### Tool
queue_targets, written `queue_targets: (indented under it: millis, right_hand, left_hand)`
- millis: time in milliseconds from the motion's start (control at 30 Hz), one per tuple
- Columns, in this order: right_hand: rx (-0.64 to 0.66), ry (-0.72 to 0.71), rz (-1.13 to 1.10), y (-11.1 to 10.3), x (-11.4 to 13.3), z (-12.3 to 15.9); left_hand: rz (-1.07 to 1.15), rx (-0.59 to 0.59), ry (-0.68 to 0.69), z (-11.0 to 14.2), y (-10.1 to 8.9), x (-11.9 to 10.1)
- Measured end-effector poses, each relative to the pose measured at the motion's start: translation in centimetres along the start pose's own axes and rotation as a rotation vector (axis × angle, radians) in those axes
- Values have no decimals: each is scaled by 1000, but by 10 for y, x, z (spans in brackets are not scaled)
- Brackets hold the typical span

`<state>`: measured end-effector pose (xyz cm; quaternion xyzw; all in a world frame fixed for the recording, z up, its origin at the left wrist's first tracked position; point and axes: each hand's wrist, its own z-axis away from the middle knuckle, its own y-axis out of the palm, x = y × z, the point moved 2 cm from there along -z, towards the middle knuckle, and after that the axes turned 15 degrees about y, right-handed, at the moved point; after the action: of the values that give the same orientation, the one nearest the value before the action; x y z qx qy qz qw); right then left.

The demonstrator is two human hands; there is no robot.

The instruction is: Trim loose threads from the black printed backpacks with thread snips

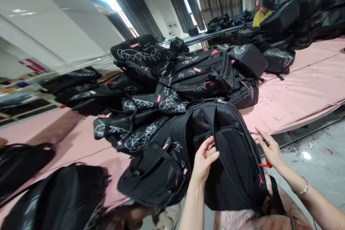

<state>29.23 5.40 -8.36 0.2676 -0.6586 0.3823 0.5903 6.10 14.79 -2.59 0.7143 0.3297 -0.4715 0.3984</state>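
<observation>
One backpack separates left hand, pinching its panel, from right hand, grip unclear.

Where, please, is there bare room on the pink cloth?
The pink cloth lies bare right of the heaped black backpacks, amid loose threads; a smaller strip separates them from the dark bags at left. The middle is crowded.

You wear a silver-toned bracelet on your right wrist and a pale, pinkish patterned garment across your lap; your forearms are bare.
</observation>
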Motion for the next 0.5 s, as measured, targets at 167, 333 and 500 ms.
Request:
queue_targets:
  millis: [167,333,500]
  right_hand:
    - [149,-52,68,19,-16,3]
    - [101,-75,87,20,-22,20]
    - [102,-140,112,0,-30,33]
  left_hand:
    - [-705,-84,445,-14,0,-10]
    - [-1453,-140,719,-29,10,-22]
    - [-1388,-57,811,-27,18,-26]
